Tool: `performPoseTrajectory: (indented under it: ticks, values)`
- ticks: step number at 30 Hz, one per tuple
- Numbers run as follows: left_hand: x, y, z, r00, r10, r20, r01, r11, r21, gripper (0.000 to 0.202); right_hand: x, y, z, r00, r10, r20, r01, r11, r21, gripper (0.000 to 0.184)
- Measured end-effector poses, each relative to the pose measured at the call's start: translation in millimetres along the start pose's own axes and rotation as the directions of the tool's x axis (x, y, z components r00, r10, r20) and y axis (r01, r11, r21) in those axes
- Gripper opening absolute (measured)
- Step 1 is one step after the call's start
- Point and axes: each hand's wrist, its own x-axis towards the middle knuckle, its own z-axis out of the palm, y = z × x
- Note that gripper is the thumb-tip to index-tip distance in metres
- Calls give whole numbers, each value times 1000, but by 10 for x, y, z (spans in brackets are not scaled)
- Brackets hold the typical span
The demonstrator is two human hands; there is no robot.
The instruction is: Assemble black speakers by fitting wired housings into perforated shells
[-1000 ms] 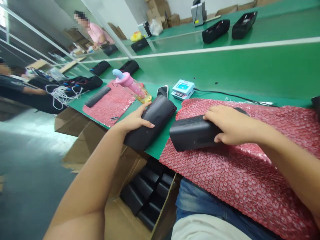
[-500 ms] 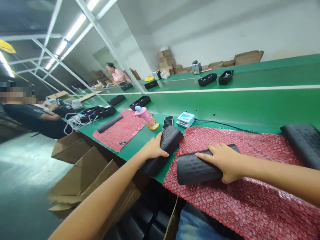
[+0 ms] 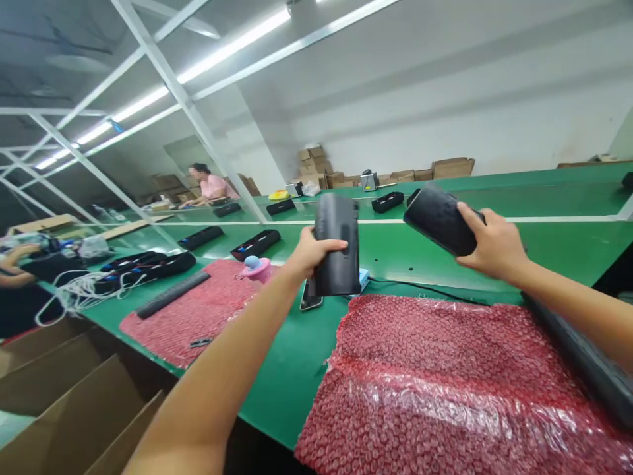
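My left hand (image 3: 312, 254) grips a black plastic casing (image 3: 336, 221), held upright above the bench with the thumb across its near face. A second black casing (image 3: 438, 221), with a textured surface, is in my right hand (image 3: 497, 247); it is tilted and raised over the back of the bench. The two casings are apart. Below them lies a sheet of red bubble wrap (image 3: 420, 376) on the green bench (image 3: 277, 376). Another long black casing (image 3: 583, 356) rests at the wrap's right edge, partly under my right forearm.
Behind the left casing are a phone (image 3: 311, 298) and a partly hidden light-blue device (image 3: 364, 278) with a black cable. A pink-lidded cup (image 3: 257, 269) stands left, near more bubble wrap (image 3: 198, 310). White cables (image 3: 74, 290) and open cardboard boxes (image 3: 93, 415) are further left. Co-workers sit beyond.
Both hands have lifted their casings up and away from the bench and bubble wrap. The left casing now stands upright in the hand. The camera view has tilted up and turned.
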Motion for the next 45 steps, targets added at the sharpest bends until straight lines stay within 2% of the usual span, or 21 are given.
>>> performPoseTrajectory:
  ticks: [1,2,4,8,13,16,18,20,22,25,27,30,33,35,36,38,39,41,42,43,45]
  values:
    - [124,127,128,999,32,-34,-30,998,55,105,135,48,19,1000,28,-9,-29,995,-94,93]
    - [238,244,276,994,75,-79,-58,979,197,114,267,101,58,997,75,3,-74,985,-153,92]
    - [447,447,614,999,38,-30,-24,928,372,117,518,221,192,971,232,56,-220,961,-169,98]
    - [807,692,1342,996,-62,64,33,923,383,112,908,481,581,859,491,147,-470,869,-156,110]
    - [1147,675,2101,972,-175,155,103,915,389,110,1091,748,1018,715,653,248,-619,757,-208,105]
    - [1286,571,2408,952,-241,188,154,910,386,102,1124,869,1170,667,684,296,-637,729,-250,104]
    - [1340,529,2552,944,-263,199,171,907,384,104,1136,927,1226,655,689,311,-628,725,-282,105]
    - [1357,532,2651,944,-256,207,167,914,370,109,1135,957,1256,666,682,302,-606,731,-313,106]
    - [1326,566,2691,955,-221,200,146,932,333,109,1109,954,1260,706,656,265,-566,749,-346,103]
    - [1165,603,2584,982,-118,148,79,967,243,92,1014,893,1215,824,539,176,-446,808,-386,80]
    - [970,563,2374,992,0,127,-23,983,180,83,922,805,1175,902,411,133,-330,853,-405,63]
    - [519,317,1860,970,199,140,-213,972,98,71,720,530,1176,968,215,129,-144,898,-415,50]
    - [-126,-229,1220,958,275,86,-281,958,64,57,371,7,1265,975,-56,216,131,928,-350,44]
    - [-622,-767,826,943,295,-153,-279,953,118,43,63,-448,1319,901,-303,309,383,891,-243,44]
    - [-870,-1077,659,923,263,-282,-228,962,152,39,-96,-687,1334,834,-427,350,506,845,-174,43]
    - [-1344,-1722,406,836,139,-531,-67,986,154,39,-389,-1150,1343,674,-635,378,697,716,-41,41]
    - [-1565,-2030,320,787,34,-615,46,992,114,41,-513,-1363,1344,587,-718,374,768,640,23,39]
    - [-1979,-2554,210,708,-246,-662,316,949,-15,48,-710,-1734,1368,456,-818,350,843,523,125,39]
    - [-2169,-2758,179,667,-379,-641,421,902,-95,51,-783,-1893,1401,405,-848,341,861,479,170,40]
    - [-2346,-2928,158,628,-494,-601,509,845,-162,54,-840,-2037,1454,366,-867,337,869,448,210,41]
    - [-2650,-3205,141,559,-619,-552,620,754,-218,48,-919,-2302,1621,300,-889,346,869,405,285,44]
